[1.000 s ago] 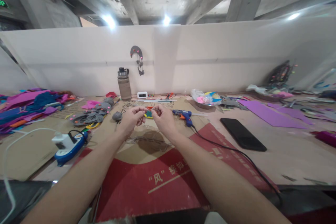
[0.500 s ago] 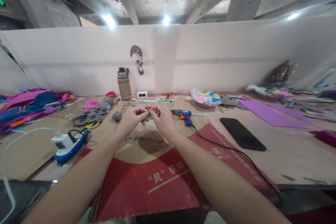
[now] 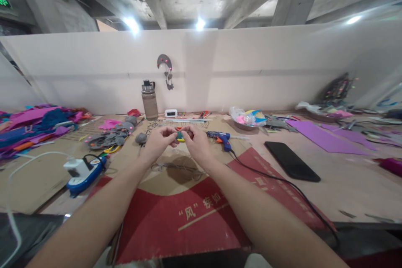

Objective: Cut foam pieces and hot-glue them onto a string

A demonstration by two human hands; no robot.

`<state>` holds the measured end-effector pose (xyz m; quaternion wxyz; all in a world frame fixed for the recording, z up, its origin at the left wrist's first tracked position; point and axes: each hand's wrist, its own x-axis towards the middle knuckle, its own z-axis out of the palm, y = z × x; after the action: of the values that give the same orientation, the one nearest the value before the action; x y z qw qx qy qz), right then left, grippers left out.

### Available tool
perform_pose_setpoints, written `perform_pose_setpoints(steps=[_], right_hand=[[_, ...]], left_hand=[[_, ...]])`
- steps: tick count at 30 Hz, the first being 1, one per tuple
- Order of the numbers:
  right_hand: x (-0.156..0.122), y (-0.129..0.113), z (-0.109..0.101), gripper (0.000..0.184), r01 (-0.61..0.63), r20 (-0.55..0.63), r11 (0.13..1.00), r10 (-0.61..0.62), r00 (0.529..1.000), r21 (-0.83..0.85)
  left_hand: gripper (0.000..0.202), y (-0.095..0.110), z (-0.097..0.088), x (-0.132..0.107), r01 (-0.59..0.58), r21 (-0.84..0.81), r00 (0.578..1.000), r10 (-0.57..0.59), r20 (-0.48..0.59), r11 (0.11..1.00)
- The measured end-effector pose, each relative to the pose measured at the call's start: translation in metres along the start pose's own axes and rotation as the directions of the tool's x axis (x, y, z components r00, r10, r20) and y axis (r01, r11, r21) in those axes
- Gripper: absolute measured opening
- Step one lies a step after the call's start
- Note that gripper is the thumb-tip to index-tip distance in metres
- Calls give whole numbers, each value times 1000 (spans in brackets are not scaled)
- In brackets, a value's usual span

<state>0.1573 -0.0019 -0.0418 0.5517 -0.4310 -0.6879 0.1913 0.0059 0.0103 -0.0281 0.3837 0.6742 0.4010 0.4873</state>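
My left hand [image 3: 161,141] and my right hand [image 3: 197,142] are raised over the cardboard [image 3: 176,182], fingertips pinched close to each other. Whatever they pinch is too small to make out. A small green and yellow thing [image 3: 180,136] shows in the gap between the fingers; I cannot tell whether it is held or lies behind. Loose grey yarn [image 3: 179,168] lies below the hands. A grey ball [image 3: 140,138] rests left of my left hand, and a blue glue gun [image 3: 222,139] lies just right of my right hand.
To the right lies a black phone [image 3: 292,161], with the glue gun's cord running past it. A bowl of bagged bits [image 3: 246,118], a bottle [image 3: 150,100] and a small clock [image 3: 171,113] stand farther back. A blue power strip [image 3: 84,178] and felt scraps [image 3: 40,127] are at left.
My fingertips have drawn slightly apart, so more of the green and yellow thing shows between them. The view has shifted a little; everything on the table stays put.
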Motion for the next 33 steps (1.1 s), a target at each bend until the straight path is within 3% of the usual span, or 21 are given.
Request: perform_pose_setpoints(steps=[9,19,33], right_hand=[[0,-1,-1,16,9,-1,1000,-9,1000,-28],[-1,-2,-2,13,88,-4,993,-89,996,-81],[-5,-9,-4,13,82,11,980,-81,997,-184]], left_hand=[[30,3,2,-3,22,-77,998,-17,66,997],[28,6,2,-6,36,-3,999,-36,22,999],[25,5,2,-5,0,-37,998,-2,-66,999]])
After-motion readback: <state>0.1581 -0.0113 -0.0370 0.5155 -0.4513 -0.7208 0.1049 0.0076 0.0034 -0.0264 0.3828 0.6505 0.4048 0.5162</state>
